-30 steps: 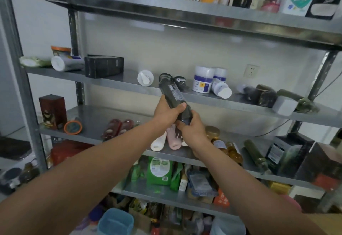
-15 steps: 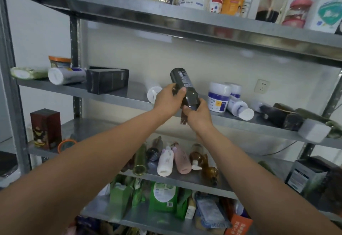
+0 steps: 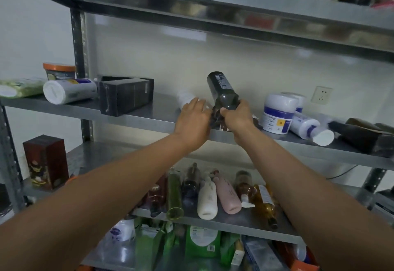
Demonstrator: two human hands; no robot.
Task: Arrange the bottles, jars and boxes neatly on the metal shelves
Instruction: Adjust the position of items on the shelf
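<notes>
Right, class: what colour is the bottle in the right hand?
The bottle in the right hand is dark, near black; head view.

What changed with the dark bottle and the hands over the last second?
The left hand let go of the dark bottle and reaches open over the shelf. The right hand alone grips it, raised to shelf height. The black box and jars stayed put.

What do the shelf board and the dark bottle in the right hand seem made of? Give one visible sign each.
The shelf board: sheet metal, likely steel; grey, semi-gloss, with blurred reflections. The dark bottle, gripped by the right hand: glossy plastic or glass, cannot tell which; smooth highlights and a printed label.
</notes>
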